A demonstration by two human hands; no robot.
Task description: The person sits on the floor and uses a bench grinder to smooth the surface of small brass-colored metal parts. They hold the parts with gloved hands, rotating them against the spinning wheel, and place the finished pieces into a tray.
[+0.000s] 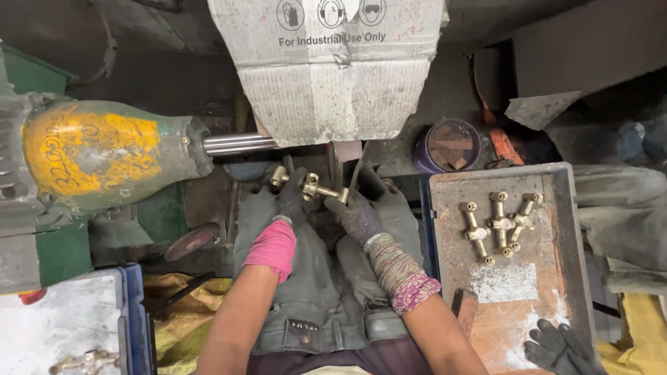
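1. The person's left hand [290, 198] and right hand [356, 214], both in dark work gloves, are closed together on one brass cross-shaped fitting [310, 187], pinching it from either side.
2. The fitting sits directly in front of the grinding wheel [336, 163], just beneath a cardboard guard [326, 76] that covers the wheel's top. Whether the brass is touching the wheel cannot be told.
3. The wheel's steel shaft [240, 144] runs left into a green motor housing daubed with yellow paint [104, 156].
4. To the person's right, a grey tray [507, 285] holds three more brass fittings [497, 223], lying close together near its far end. A spare dark glove [559, 347] rests at its near corner.
5. A second tray with a blue rim [132, 312] at lower left carries another brass piece [83, 361]. A purple tin [448, 146] stands beyond the grey tray.
6. Judgement on the step in hand: both hands should keep a firm two-sided pinch on the arms of the fitting, present it squarely to the wheel with light, even pressure, and keep the glove fingertips and the loose cloth cuffs clear of the wheel and shaft.
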